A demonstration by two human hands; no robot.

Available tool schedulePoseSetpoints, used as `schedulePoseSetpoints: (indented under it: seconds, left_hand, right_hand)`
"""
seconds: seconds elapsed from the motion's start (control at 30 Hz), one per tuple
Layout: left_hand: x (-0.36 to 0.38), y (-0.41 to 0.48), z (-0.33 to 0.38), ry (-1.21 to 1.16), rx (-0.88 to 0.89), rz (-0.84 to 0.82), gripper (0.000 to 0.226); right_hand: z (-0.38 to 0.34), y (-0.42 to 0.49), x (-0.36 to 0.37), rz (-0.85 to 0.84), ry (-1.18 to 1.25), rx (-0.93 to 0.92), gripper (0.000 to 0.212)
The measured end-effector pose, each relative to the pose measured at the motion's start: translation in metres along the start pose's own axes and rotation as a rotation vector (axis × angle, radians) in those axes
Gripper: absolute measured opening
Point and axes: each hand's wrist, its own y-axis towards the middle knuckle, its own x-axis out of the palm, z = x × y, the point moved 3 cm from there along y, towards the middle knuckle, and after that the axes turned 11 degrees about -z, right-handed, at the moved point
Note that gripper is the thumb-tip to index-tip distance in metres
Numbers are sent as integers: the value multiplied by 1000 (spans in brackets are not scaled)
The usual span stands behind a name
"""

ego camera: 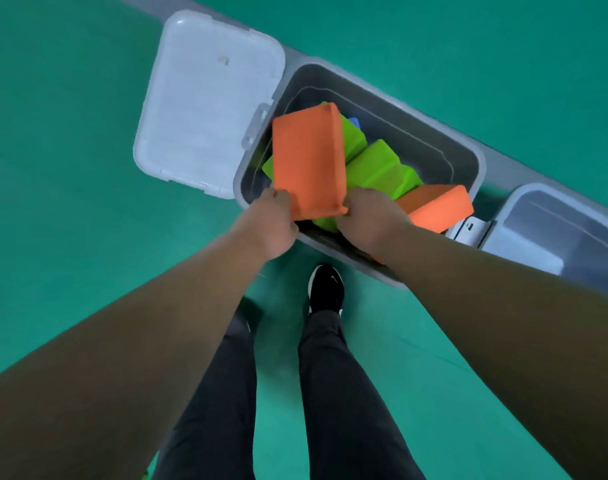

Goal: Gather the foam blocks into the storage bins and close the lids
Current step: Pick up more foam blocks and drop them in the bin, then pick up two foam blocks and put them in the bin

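left hand (273, 225): clamped on the near left corner of the orange block (307, 161), thumb on top.
right hand (371, 216): gripped the near right corner of that same block, fingers curled under the edge.
orange block: held tilted over the open grey bin (468, 157), far end up; touching the pile below or just clear of it, could not tell.
grey bin: stood on the green floor (70, 168), backed against a grey strip.
lid (205, 102): translucent white, swung wide open to the left, joined at the bin's left rim.
green blocks (378, 168): heaped inside the bin, partly under the held block.
second orange block (441, 206): lay at the bin's right end, poking up over the rim, just beside the right wrist.
blue block (354, 123): only a sliver glimpsed behind the green ones.
second bin (552, 216): sat open just to the right, cut off by the frame edge.
black shoe (326, 289): planted near the bin's front rim.
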Motion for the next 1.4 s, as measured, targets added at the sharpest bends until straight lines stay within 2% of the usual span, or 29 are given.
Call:
schedulePoseSetpoints:
  seconds: [0.2,0.33,0.5,0.63,0.73,0.8,0.9,1.07,1.17,1.27,1.4]
  left_hand:
    - [17,-51,-107,-98,-174,107,34]
    - [61,-96,-190,-232,-294,139,33]
    - [143,-169,-279,-330,-329,89,17]
    - [213,-239,-353,-451,-391,99,20]
    - [281,-301,-414,-547,-441,123,19]
    - [332,-347,-455,-600,-514,127,21]
    - [410,-411,-505,-686,-625,143,24]
    - [528,-485,-553,-907,-831,181,25]
    - [585,-501,-563,-1051,-903,197,25]
    - [628,-499,-570,-1216,-967,133,28]
    - [674,-479,-581,-1422,-1047,160,31]
  right_hand:
    - [-109,17,32,-78,-203,-152,27]
    - [-176,22,84,-127,-416,-248,45]
    - [-248,26,188,-216,-703,-255,41]
    - [-318,16,298,-296,-1018,-263,29]
    - [-375,-5,392,-390,-1318,-375,32]
    - [-415,-19,459,-433,-1374,-454,30]
    - [-465,-39,551,-419,-1206,-467,20]
    - [-507,-68,684,-441,-1315,-551,28]
    - [-516,-74,740,-463,-1410,-591,23]
    - [-515,-65,790,-481,-1509,-634,16]
    - [-509,-38,826,-435,-1533,-627,30]
